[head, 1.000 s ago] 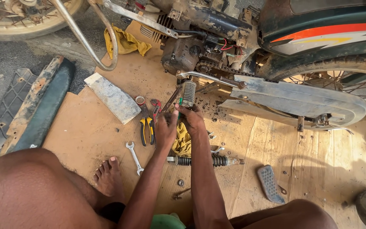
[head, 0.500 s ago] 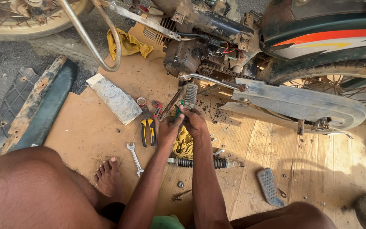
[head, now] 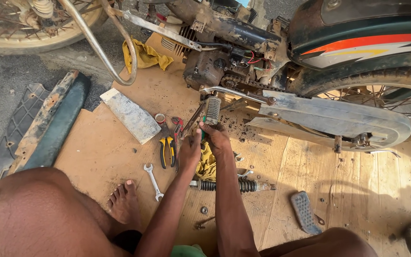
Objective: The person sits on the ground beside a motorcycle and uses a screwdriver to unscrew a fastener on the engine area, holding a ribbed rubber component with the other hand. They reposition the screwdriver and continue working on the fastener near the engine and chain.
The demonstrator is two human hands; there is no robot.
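Observation:
My left hand (head: 190, 148) is closed around a thin dark metal tool (head: 193, 119) that slants up toward the ribbed footpeg (head: 212, 110) of the motorcycle (head: 243, 52). Beside it, my right hand (head: 216, 136) is clenched just below the footpeg, and a bit of a green tool handle (head: 203, 135) shows between the two hands. A yellow rag (head: 207, 164) lies under my wrists. Yellow-handled pliers (head: 166, 150) and red-handled pliers (head: 177, 124) lie just left of my left hand.
A spanner (head: 152, 181), a black coil spring shock (head: 229, 185), a loose footrest pad (head: 304, 212) and small nuts lie on the cardboard sheet (head: 357, 190). A grey panel (head: 130, 115) and a green side cover (head: 48, 128) lie left. My bare foot (head: 123, 203) rests near the spanner.
Both hands stay at the footpeg with only slight shifts. The view has tilted down a little, so the motorcycle sits higher in the frame.

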